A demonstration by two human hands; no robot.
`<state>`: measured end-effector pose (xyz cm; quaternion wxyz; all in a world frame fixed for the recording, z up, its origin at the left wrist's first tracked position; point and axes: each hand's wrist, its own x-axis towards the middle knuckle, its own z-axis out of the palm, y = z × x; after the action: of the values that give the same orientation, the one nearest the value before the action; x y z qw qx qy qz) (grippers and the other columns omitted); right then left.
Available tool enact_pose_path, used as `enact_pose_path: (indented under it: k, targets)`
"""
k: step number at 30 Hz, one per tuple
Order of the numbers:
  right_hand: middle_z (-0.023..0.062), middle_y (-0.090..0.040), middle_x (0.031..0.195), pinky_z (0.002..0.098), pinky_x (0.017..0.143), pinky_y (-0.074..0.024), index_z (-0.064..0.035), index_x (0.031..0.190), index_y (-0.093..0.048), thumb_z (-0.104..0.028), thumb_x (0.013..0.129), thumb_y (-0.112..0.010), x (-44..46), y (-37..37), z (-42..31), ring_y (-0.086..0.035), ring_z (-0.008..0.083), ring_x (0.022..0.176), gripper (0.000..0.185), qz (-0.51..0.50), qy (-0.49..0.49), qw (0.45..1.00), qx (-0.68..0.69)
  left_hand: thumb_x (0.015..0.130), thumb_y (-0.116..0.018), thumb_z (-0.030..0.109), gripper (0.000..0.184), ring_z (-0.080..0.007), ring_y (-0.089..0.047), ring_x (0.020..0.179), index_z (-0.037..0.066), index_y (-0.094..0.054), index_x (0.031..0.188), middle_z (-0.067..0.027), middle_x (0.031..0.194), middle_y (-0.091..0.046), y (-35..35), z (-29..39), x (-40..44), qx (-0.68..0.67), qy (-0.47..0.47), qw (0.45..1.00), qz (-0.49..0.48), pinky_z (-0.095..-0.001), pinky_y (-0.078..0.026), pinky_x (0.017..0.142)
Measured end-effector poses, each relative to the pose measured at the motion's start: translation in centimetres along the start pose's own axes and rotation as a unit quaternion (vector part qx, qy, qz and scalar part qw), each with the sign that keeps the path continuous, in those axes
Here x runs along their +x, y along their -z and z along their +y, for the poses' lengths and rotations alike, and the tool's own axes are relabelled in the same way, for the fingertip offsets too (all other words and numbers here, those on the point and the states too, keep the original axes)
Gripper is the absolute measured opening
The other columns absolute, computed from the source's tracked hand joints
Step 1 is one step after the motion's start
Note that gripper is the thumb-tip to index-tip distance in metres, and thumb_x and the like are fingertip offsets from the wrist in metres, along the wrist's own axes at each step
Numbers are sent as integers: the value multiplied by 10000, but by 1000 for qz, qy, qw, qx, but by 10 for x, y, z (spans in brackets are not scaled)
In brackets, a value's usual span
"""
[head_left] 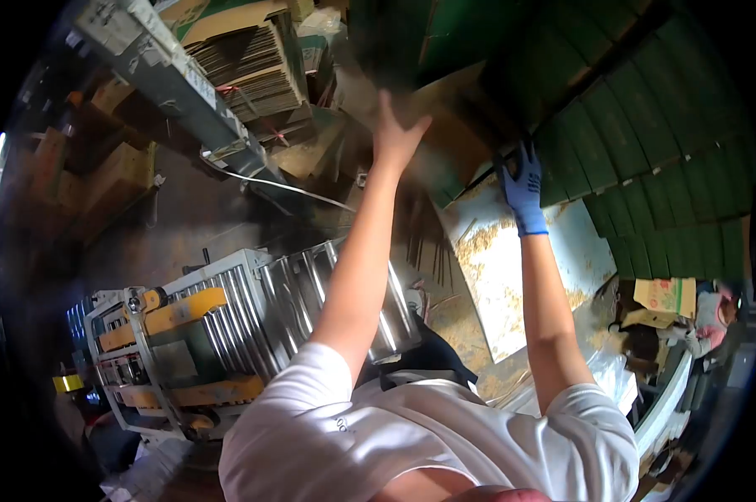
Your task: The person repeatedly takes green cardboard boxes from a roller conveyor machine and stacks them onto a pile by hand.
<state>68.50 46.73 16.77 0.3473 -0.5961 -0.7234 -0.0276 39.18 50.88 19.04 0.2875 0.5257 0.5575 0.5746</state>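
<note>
My left hand is bare and stretched forward, with its thumb spread away from its fingers. It is beside a brown cardboard box that is partly blurred and shadowed; whether the palm touches it I cannot tell. On my right hand is a blue glove with dark fingertips. Its fingers are spread near the box's right side, next to a tall stack of green cartons. Below that hand lies a white board strewn with brown crumbs.
A roller conveyor joins a machine with yellow bars at the left. A grey metal post leans across the upper left, near bundled flat cardboard. A white cable runs toward my left arm. Another person is at far right.
</note>
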Motion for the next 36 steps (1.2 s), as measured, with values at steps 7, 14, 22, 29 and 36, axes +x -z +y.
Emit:
enact_pose_path:
  k: [7,14,22,29,36]
  targets:
    - [227,-517,1432,535,1072,-415,-125,1398,-563,-569,854,-681,59,-55,29,-482,437,1298,712,-175,-94,978,-56,936,-639,391,294,-337,-483,1364,120,-740,987,-83,1209,-706,-58,-45,-25,87,-232,955,-164,-566,-166,1197]
    - [227,-581,1392,474,1084,-446,-77,1475,-469,-711,848,-610,129,-87,71,-557,404,1278,903,-167,4,974,-154,916,-730,267,408,-460,-366,1413,128,-636,1288,-260,1472,-466,-119,-44,-69,108,14,980,164,-490,-253,1203]
    - [213,-684,1235,436,965,-527,-60,1279,-655,-646,787,-736,137,-43,1,-635,382,1170,770,-206,-9,978,-30,909,-759,182,945,-293,-464,1329,87,-130,1607,-174,1484,-434,-78,-16,-96,-494,256,811,181,-393,-409,1106]
    - [165,-325,1609,391,1137,-389,-40,1593,-243,-274,936,-743,12,7,-134,-404,270,1400,859,-324,-17,873,364,905,-717,64,802,-177,-503,1311,68,-300,1589,-66,1440,-532,130,1,-225,-276,179,927,181,-337,-432,1086]
    - [90,-674,1172,284,867,-511,-5,1458,-468,-187,886,-807,-261,-145,-313,-623,156,990,690,-394,-296,730,473,917,-732,193,789,-270,-470,1371,29,-323,1572,-162,1504,-491,385,-86,-372,-41,323,936,132,-421,-366,1156]
